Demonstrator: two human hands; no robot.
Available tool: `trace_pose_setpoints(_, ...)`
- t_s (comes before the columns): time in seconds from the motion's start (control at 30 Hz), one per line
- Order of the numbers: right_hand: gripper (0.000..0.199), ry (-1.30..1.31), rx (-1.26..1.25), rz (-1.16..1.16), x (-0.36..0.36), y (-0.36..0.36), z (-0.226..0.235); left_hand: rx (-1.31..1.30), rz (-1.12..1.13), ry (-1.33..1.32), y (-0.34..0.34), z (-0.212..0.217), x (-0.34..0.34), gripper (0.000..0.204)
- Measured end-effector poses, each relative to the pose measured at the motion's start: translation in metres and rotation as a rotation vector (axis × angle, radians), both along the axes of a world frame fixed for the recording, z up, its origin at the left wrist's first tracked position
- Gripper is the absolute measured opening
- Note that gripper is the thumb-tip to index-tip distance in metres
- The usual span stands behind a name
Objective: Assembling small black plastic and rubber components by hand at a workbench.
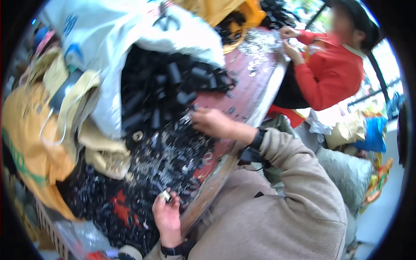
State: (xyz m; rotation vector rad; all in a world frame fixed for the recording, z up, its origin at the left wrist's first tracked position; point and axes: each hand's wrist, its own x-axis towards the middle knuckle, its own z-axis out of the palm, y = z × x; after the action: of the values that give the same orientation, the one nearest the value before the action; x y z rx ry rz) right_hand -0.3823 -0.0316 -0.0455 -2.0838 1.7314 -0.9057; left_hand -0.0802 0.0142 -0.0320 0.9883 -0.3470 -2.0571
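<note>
- Your beige sweater (268,221) sits nearest the camera, its front close to the wooden edge (208,190) of the tabletop (245,86).
- Ahead of you, a white sack (99,39) gapes open, with black cylinders (173,73) heaped in its mouth; scissors (167,21) lie on top of it.
- On your left, an orange sack (39,130) and a tan sack (106,158) wall off that side.
- Beyond your right arm, a co-worker (331,78) in red handles things beside a scatter of clear pieces (258,43).
- Between the cylinders and the pale far edge, you have a strip of red surface; small black parts (95,197) crowd the near end.
- Your left grip (168,214) is palm-up, fingertips closed on a small pale piece (165,196).
- Your right grip (214,123) has its fingertips at the heap's near margin; you cannot tell whether they pinch anything.
</note>
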Motion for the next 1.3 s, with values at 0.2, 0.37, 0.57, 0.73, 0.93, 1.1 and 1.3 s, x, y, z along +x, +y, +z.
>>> trace_pose_setpoints(0.2,0.016,-0.202,-0.044,0.131,0.014,0.003,0.015,-0.012,-0.071,0.036,-0.003,-0.011,0.002,0.029)
trace_pose_setpoints(0.37,0.009,-0.849,0.397,0.309,0.059,0.011,0.034,-0.051,-0.080,-0.069,-0.004,-0.005,-0.007,0.029)
trace_pose_setpoints(0.57,0.008,-1.071,0.470,0.530,0.119,0.018,0.024,-0.156,-0.034,-0.116,-0.005,-0.001,-0.015,0.023)
trace_pose_setpoints(0.73,0.012,-0.762,0.123,0.469,0.126,0.021,0.022,-0.151,-0.001,-0.111,-0.002,-0.003,-0.016,0.024)
trace_pose_setpoints(0.93,0.018,-0.586,-0.068,0.457,0.126,0.028,0.021,-0.173,-0.012,-0.049,0.000,-0.015,-0.009,0.025)
trace_pose_setpoints(1.1,0.025,-0.320,-0.118,0.443,0.125,0.029,0.020,-0.149,-0.064,-0.019,0.000,-0.020,-0.001,0.025)
trace_pose_setpoints(1.3,0.032,-0.165,-0.340,0.507,0.121,0.031,0.015,-0.110,-0.141,-0.089,0.004,-0.009,-0.006,0.024)
